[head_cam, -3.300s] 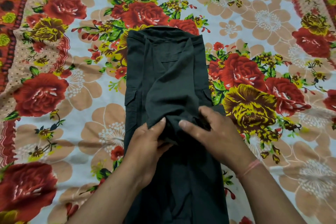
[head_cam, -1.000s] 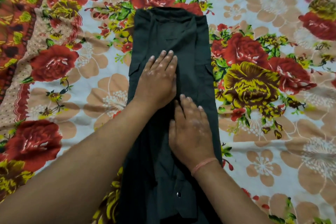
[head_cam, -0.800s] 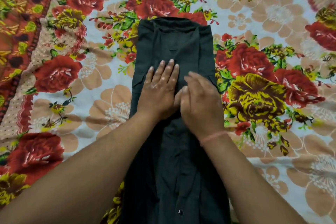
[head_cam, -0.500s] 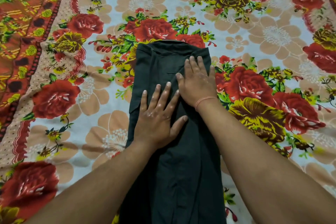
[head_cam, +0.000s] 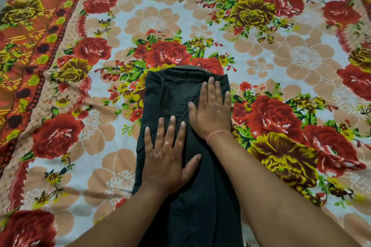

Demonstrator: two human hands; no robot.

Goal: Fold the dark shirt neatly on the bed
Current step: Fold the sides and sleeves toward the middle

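Floral bedsheet (head_cam: 281,50), left hand (head_cam: 166,156), right hand (head_cam: 211,110) flat on dark shirt (head_cam: 170,94)

dark shirt (head_cam: 180,94) btm cut off by frame, forearms too, wall blurred

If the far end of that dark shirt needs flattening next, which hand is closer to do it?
The right hand, probably. It lies flat on the shirt with its fingertips almost at the far edge. The left hand presses flat nearer the person, around the shirt's middle, so it would have farther to slide.
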